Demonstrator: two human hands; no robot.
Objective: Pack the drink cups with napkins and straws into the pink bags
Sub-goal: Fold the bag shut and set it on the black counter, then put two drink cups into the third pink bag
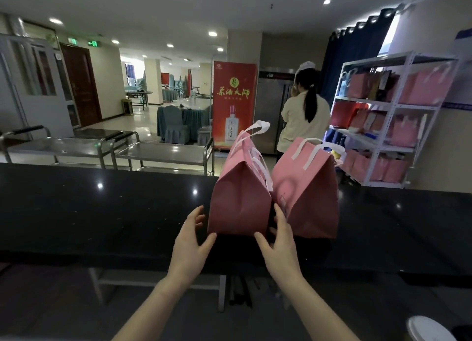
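Note:
Two pink paper bags with white ribbon handles stand side by side on the black counter (pixel 102 208). The left bag (pixel 240 195) has its top folded together; the right bag (pixel 309 187) leans against it. My left hand (pixel 192 241) touches the left bag's lower left corner with fingers spread and straight. My right hand (pixel 279 241) presses the same bag's lower right side, its fingers reaching into the gap between the bags. A white cup lid (pixel 429 328) shows at the bottom right corner. What is inside the bags is hidden.
Steel trolleys (pixel 158 151) stand behind the counter. A person in a pale shirt (pixel 304 116) stands with their back turned near a white shelf rack (pixel 398 116) stacked with pink bags. A red banner (pixel 233 103) stands mid-room.

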